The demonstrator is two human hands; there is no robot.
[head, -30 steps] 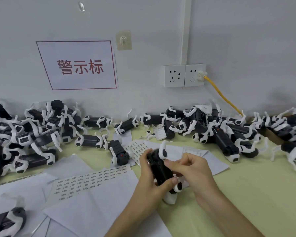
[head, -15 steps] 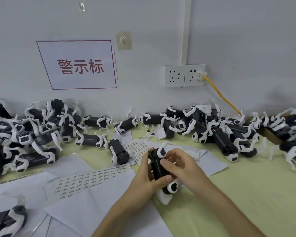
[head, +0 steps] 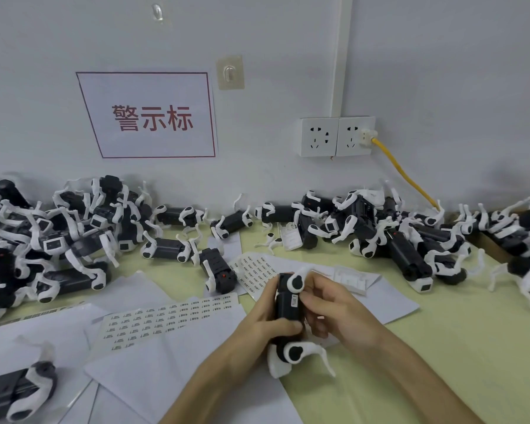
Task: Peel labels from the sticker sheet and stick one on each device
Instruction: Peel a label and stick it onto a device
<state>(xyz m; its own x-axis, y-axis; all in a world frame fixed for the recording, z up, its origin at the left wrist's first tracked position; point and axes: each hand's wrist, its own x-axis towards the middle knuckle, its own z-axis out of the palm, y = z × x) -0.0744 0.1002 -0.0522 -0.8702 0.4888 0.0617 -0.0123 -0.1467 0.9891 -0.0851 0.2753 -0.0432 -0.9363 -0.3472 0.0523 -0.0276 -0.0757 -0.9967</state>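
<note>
The black plastic device with white legs (head: 286, 310) was held near centre, the left hand (head: 263, 325) curled round it. A small white label (head: 294, 301), hidden earlier, was seen on its body, pressed under the thumb of the right hand (head: 337, 310), whose fingers were curled behind. Sticking was judged nearly complete.

An assembly workshop — heaps of identical black-and-white devices (head: 407, 260) crowd the tabletop (head: 447, 347) beyond the left hand (head: 257, 321), sticker sheets (head: 169, 316) to its left — a printed sign (head: 153, 117) above.

My left grip (head: 265, 321) wraps the device (head: 286, 307), thumb across its lower end. My right grip (head: 334, 307) curls against it, thumb pressing its side. Both forearms angle inward.
</note>
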